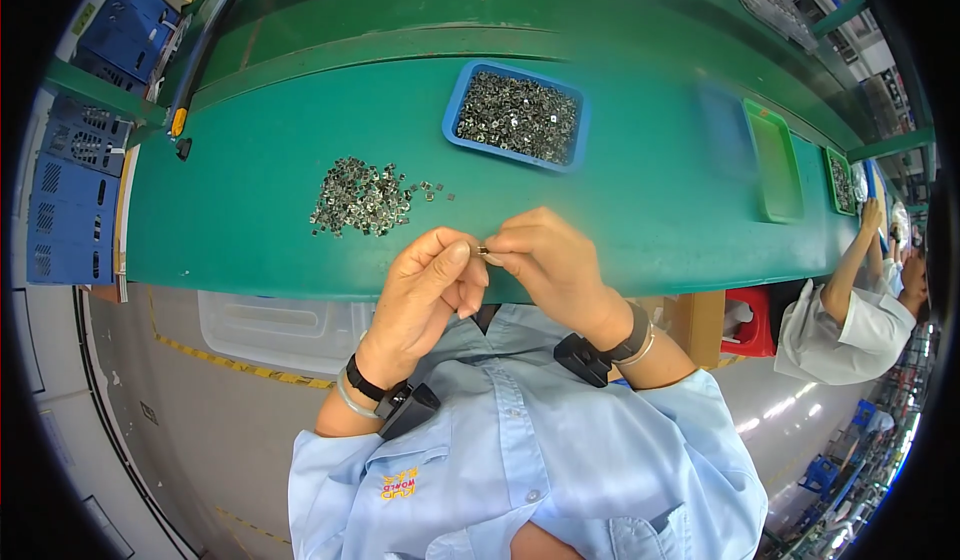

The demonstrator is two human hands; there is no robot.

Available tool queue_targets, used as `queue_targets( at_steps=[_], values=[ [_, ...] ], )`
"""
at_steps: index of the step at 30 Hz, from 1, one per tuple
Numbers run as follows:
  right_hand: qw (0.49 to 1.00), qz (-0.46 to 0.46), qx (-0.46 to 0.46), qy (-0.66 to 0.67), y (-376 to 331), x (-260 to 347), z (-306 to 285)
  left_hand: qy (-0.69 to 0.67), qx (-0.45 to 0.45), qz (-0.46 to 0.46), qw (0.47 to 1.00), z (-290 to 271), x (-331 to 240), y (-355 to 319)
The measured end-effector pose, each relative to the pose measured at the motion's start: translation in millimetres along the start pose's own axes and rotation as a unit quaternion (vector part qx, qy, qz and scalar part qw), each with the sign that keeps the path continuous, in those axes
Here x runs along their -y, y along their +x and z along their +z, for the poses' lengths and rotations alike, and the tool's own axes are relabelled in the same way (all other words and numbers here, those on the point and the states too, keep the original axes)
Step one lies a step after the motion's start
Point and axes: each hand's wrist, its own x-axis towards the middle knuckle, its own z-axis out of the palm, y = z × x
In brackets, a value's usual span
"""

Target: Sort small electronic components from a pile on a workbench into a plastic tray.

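Observation:
My left hand [432, 282] and my right hand [548, 262] meet just above the near edge of the green table. Between their fingertips is a small shiny metal piece [482, 250], pinched from both sides; its exact shape is too small to make out. Ahead and to the left lies a loose pile of small metal parts [362, 198], with a few scattered off its right side. Farther back, a blue tray [462, 138] holds a heap of similar small metal parts [515, 115].
A green tray [797, 200] lies on the right of the table, near a smaller green tray [838, 155] with metal parts. A person [850, 310] works at the far right, beside a red stool [750, 322]. Blue crates [70, 210] stand at the left end.

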Motion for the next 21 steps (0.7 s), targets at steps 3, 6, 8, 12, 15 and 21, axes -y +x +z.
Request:
queue_targets(
  at_steps=[3,6,8,12,15,21],
  values=[
    [0.988,0.062,-0.03,0.136,-1.6,5.0,1.6,-0.069,0.05,-0.008,0.996,-1.3,6.1,0.0],
    [0.988,0.037,-0.028,0.148,0.2,5.8,1.3,-0.109,0.077,-0.013,0.991,-0.5,7.7,-1.1],
    [0.987,0.025,-0.027,0.154,0.9,5.7,1.2,-0.119,0.078,-0.015,0.99,0.0,7.7,-1.5],
    [0.987,0.014,-0.021,0.16,1.6,4.1,1.1,-0.106,0.089,-0.024,0.99,-0.6,5.7,-1.7],
    [0.987,0.005,-0.021,0.16,1.6,2.7,1.8,-0.073,0.072,-0.018,0.995,1.5,2.0,-3.1],
    [0.986,0.04,-0.015,0.163,-3.5,-0.6,4.4,-0.012,0.036,-0.007,0.999,3.6,-0.3,-2.4]
  ],
)
